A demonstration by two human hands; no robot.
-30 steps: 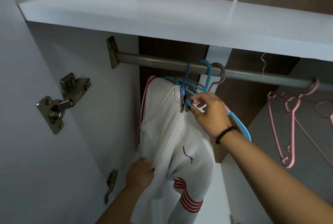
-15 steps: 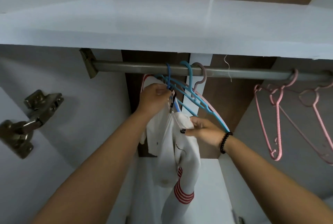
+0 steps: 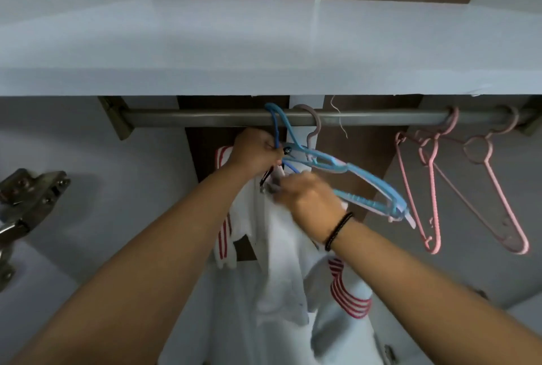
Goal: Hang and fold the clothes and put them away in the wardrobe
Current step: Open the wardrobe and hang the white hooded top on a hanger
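A white jacket (image 3: pixel 281 265) with red stripes hangs from a blue hanger on the grey metal rail (image 3: pixel 205 118) inside the wardrobe. My left hand (image 3: pixel 255 150) grips the neck of that blue hanger just under the rail. My right hand (image 3: pixel 308 200), with a black bead bracelet on the wrist, pinches the jacket's collar by the zip. It is blurred. Light blue empty hangers (image 3: pixel 366 185) hang tilted to the right, just behind my right hand.
Two pink empty hangers (image 3: pixel 431 188) hang further right on the rail. A white shelf (image 3: pixel 264 50) runs above the rail. Metal door hinges (image 3: pixel 29 197) stick out of the white wall at the left. Brown back panels show behind.
My left hand rose from the jacket's lower front to the hanger neck. My right hand dropped, then came back up to the collar. The view turned to face the rail squarely.
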